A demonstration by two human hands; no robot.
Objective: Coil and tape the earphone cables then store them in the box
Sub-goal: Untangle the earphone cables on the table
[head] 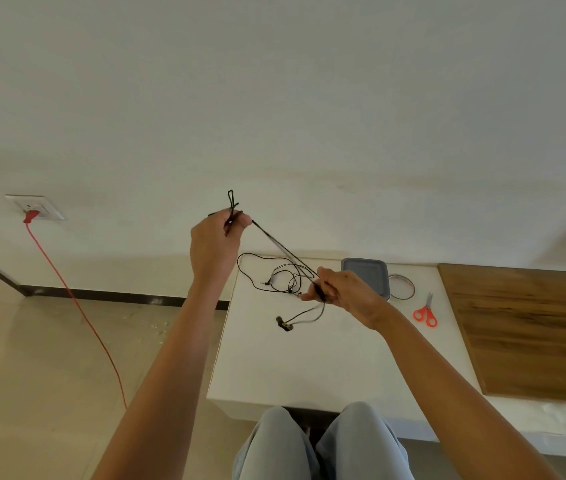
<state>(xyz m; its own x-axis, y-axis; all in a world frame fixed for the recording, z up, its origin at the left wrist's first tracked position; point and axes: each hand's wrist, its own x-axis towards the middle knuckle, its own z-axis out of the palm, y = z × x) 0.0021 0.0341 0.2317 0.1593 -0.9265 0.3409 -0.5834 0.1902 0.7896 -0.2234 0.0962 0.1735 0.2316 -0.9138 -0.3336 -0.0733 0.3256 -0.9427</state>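
A black earphone cable [283, 249] runs taut between my two hands. My left hand [214, 244] is raised above the table's left edge and pinches one folded end, a small loop sticking up past the fingers. My right hand [338, 289] grips the other end low over the white table [309, 368]. From it the earbuds [285, 324] hang onto the table. A second black earphone cable [267, 275] lies loose on the table behind. The grey box [366, 271] stands at the back, just beyond my right hand, beside a clear tape roll [402, 287].
Red-handled scissors [425, 313] lie to the right of the tape. A wooden board [531, 327] covers the table's right part. A red cord [77, 303] runs from a wall socket [34, 206] down across the floor on the left. My knees are under the table's near edge.
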